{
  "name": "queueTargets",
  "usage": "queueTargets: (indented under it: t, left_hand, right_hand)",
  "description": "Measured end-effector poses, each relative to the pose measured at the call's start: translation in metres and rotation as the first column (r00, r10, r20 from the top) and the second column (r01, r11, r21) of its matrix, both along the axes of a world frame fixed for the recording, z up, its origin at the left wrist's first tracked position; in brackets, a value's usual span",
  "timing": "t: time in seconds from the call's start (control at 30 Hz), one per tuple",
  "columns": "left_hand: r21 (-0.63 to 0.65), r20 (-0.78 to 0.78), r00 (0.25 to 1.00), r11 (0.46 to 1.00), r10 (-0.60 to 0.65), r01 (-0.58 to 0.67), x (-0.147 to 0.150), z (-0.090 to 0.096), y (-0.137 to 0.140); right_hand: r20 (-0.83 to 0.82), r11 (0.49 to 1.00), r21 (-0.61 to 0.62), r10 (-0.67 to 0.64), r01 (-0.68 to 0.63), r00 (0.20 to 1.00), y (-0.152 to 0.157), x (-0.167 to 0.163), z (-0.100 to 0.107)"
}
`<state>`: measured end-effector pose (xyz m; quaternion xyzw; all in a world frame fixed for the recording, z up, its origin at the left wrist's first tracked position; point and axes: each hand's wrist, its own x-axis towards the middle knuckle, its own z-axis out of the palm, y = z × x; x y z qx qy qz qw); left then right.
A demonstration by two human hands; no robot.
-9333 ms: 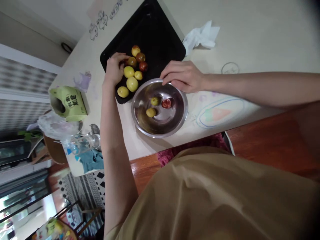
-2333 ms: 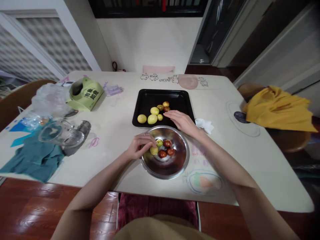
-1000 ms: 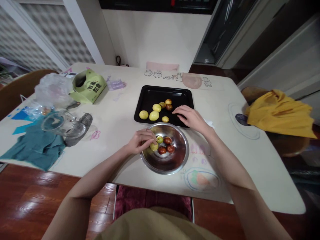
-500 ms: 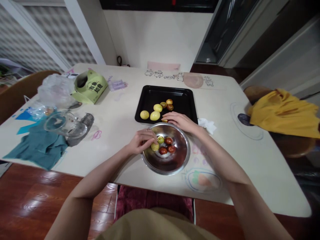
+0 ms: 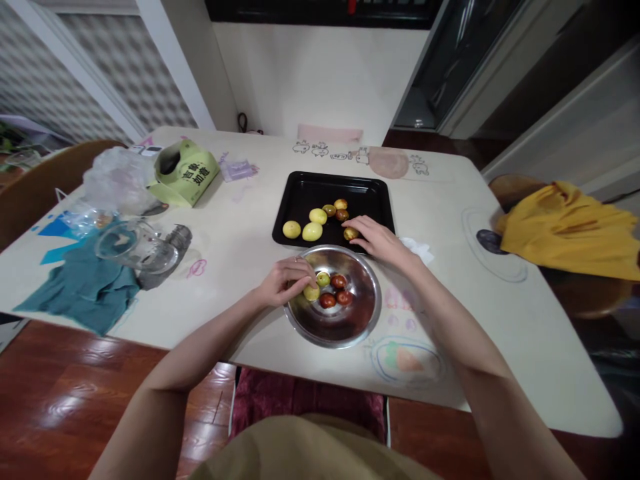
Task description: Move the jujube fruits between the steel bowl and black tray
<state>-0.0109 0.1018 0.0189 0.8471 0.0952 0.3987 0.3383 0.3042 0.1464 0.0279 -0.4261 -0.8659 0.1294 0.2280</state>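
A steel bowl [image 5: 333, 333] stands near the table's front edge, holding several shiny red-brown jujubes [image 5: 328, 301], a green one [image 5: 323, 279] and a yellow fruit [image 5: 311, 293]. Over its left rim reaches my left hand [image 5: 289, 280], fingers bent and closed about the yellow fruit. My right hand [image 5: 377, 239] is over the near right part of a black baking tray [image 5: 300, 190], fingers and thumb around a brown-yellow jujube [image 5: 351, 233]. Also in the tray lie yellow lemon-like fruits [image 5: 313, 231] and several smaller brown and yellow jujubes [image 5: 342, 215].
At left are a glass jug [image 5: 135, 247] lying on its side, a teal cloth [image 5: 80, 287], a clear plastic bag [image 5: 117, 180] and a green carton [image 5: 187, 175]. A crumpled white tissue [image 5: 419, 249] lies right of the tray. Yellow fabric [image 5: 570, 230] drapes a chair at right.
My right hand has shifted right and slightly up, and the jujube under its fingers has moved rightward in the tray. My left hand stays at the bowl.
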Motion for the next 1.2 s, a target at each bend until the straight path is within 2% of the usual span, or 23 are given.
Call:
queueTargets:
  t: [0.17,0.3,0.47,0.6,0.83,0.97,1.2]
  left_hand:
    - [-0.012,0.002,1.000,1.000,-0.005,0.005,0.000,-0.001,0.001]
    - [-0.026,-0.006,1.000,1.000,-0.005,0.005,-0.001,0.000,0.001]
    - [-0.010,-0.005,1.000,1.000,-0.006,0.006,0.000,0.000,0.000]
    - [-0.014,0.005,1.000,1.000,0.015,-0.015,0.001,0.000,-0.001]
    - [-0.031,0.012,1.000,0.999,0.027,-0.027,0.001,-0.002,0.000]
    - [-0.037,0.010,0.999,0.999,0.032,-0.032,0.001,-0.001,-0.001]
    - [-0.043,0.000,0.999,0.998,0.036,-0.036,0.001,0.000,-0.001]
  right_hand:
    - [-0.070,0.997,0.069,0.029,-0.024,0.997,-0.046,-0.004,0.037]
    - [-0.038,0.986,-0.024,0.161,-0.162,0.986,-0.087,-0.021,0.051]
    - [0.057,0.938,-0.052,0.345,-0.342,0.937,-0.111,-0.048,0.040]
    - [0.081,0.906,-0.058,0.423,-0.420,0.902,-0.117,-0.063,0.025]
    - [0.092,0.879,-0.073,0.477,-0.472,0.874,-0.118,-0.072,0.017]
    - [0.081,0.888,-0.100,0.457,-0.449,0.886,-0.114,-0.075,0.014]
    - [0.213,0.902,-0.093,0.431,-0.420,0.877,-0.110,-0.077,0.011]
